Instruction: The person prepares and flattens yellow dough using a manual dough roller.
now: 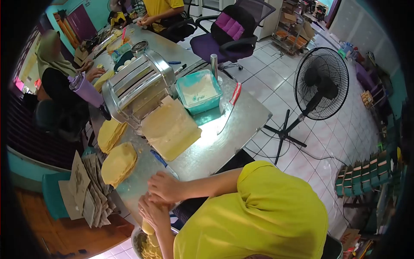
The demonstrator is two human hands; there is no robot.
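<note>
Yellow sleeve (276, 181) lay nearest. Right hand (164, 186) overlapped left hand (155, 212); I could not tell their grip. Dough (148, 227) below them, above the bowl (135, 242), risked dropping if released; the blue-handled knife (158, 158) beside them risked cuts if brushed.

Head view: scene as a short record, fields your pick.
surface: metal table
right_hand: on left hand; right hand appears empty
left_hand: above bowl, yellow dough piece just below; grip hidden
machine: metal roller machine
at_machine: flat dough sheet
dough_stacks: two, nearer one, farther one
tub: teal, white powder inside
knife: red handle
coworkers: two, across table
</note>
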